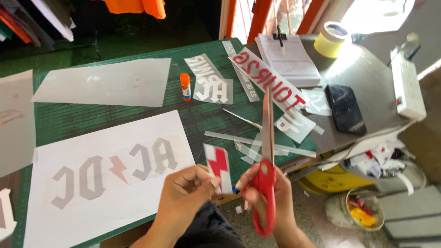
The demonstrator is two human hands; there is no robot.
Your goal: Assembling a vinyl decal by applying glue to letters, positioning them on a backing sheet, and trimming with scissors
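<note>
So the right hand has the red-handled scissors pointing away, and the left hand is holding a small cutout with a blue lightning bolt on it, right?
Not quite. In the head view the cutout in the left hand carries a red lightning bolt, not a blue one. The rest holds: the right hand grips the red-handled scissors, blades pointing away over the green cutting mat.

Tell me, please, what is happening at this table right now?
A person is cutting out shapes at a green cutting mat. Their left hand pinches a small clear piece with a red lightning bolt, while the right hand holds red-handled scissors, blades pointing away and closed or nearly so. Beside them lies a white sheet with grey letters; a glue stick and trimmed strips sit further out.
</note>
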